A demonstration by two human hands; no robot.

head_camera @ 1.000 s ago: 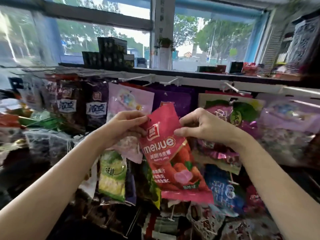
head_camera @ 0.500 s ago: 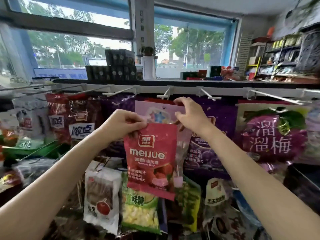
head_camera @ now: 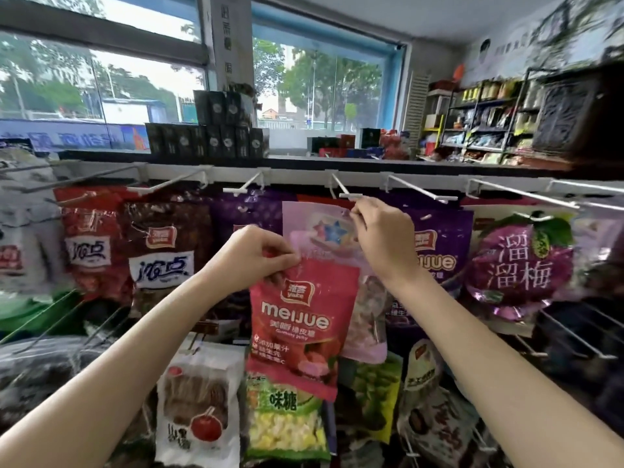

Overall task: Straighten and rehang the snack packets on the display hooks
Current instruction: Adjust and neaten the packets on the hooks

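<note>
**Two Hands Held Snack Packets Up at the Hooks**

The red packet [head_camera: 304,319] with the word "meijue" on it was in the middle, below the top row of hooks. It hung down straight from the left hand [head_camera: 251,256]. The left hand's fingers were curled tight and pinched the top left corner of the red packet.

Right behind the red packet was a pink packet [head_camera: 320,228] with a blue star on it. The right hand [head_camera: 383,236] was up at the top right corner of the pink packet. Its fingers were bent and pinched that top edge, just under the tip of a white hook [head_camera: 342,189]. I could not tell if the pink packet was on the hook or only held near it.

A purple packet [head_camera: 439,251] hung just beside the right hand, partly hidden by the wrist. Further right was a big packet with a purple plum picture [head_camera: 520,265]. To the left hung dark brown packets [head_camera: 165,251] with white labels.

Lower down, a green and yellow packet [head_camera: 287,423] sat under the red one, with the red packet's bottom edge over its top. A white packet with a red fruit on it [head_camera: 197,410] was beside it on the left.

Black boxes [head_camera: 219,130] were stacked on the ledge above the hooks, in front of the window [head_camera: 320,86].
</note>
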